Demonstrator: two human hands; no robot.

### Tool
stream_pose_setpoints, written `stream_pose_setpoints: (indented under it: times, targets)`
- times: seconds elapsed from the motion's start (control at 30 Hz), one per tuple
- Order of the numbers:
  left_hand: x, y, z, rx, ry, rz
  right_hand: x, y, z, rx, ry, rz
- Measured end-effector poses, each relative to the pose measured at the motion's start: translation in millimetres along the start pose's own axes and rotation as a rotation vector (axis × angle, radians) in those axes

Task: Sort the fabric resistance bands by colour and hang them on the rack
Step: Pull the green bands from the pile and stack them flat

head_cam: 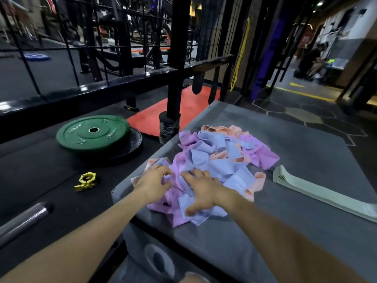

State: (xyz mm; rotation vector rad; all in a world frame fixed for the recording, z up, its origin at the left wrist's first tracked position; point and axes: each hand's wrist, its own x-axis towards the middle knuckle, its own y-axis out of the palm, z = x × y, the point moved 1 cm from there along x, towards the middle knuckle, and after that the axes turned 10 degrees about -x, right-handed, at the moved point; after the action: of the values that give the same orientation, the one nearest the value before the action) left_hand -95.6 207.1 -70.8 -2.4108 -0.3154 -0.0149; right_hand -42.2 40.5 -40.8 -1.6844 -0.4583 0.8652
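Observation:
A jumbled pile of fabric resistance bands [216,158] in pink-purple, pale blue and peach lies on a grey padded box [306,152]. My left hand [155,182] lies on the pile's near left side, fingers bent into the purple and blue bands. My right hand [204,190] lies beside it on the near middle, fingers spread over blue bands, thumb pointing down. Whether either hand grips a band I cannot tell. A flat stack of pale green bands [318,193] lies apart at the right. A black rack bar [212,62] runs across behind the box.
On the black floor mat at the left lie a green weight plate [92,133] on a black plate, a yellow barbell collar [86,180] and a steel bar end [24,219]. A black rack upright [175,58] stands beyond the box by a red mat [163,113]. A person crouches far right.

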Motion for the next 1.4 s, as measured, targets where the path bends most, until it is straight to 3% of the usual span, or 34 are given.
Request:
stream_pose_setpoints:
  times: [0.13, 0.27, 0.33, 0.5, 0.67, 1.1, 1.4]
  targets:
    - [1.0, -0.7, -0.3, -0.004, -0.023, 0.007, 7.8, -5.5, -5.9, 0.008, -0.005, -0.088]
    - [5.9, -2.2, -5.3, -0.039, -0.008, -0.005, 4.2, -15.1, -28.8, 0.288, 0.065, -0.278]
    - [12.0, -4.8, -10.7, -0.019, 0.028, -0.025, -1.6, -30.6, -48.3, 0.461, 0.132, -0.374]
    - [25.9, -11.5, -36.0, -0.126, 0.082, -0.109, -22.1, -78.1, -108.0, 0.539, 0.393, -0.733]
    - [31.8, -9.8, -44.4, -0.208, 0.079, -0.106, -52.7, -115.4, -128.6, 0.650, 0.521, -0.933]
    - [35.3, 15.3, -50.4, 0.009, 0.068, -0.028, -47.3, -101.4, -119.2, 0.740, 0.588, -1.081]
    - [65.4, 90.0, -59.7, 0.247, -0.064, 0.126, -51.5, -94.4, -152.4, 0.835, 0.735, -1.164]
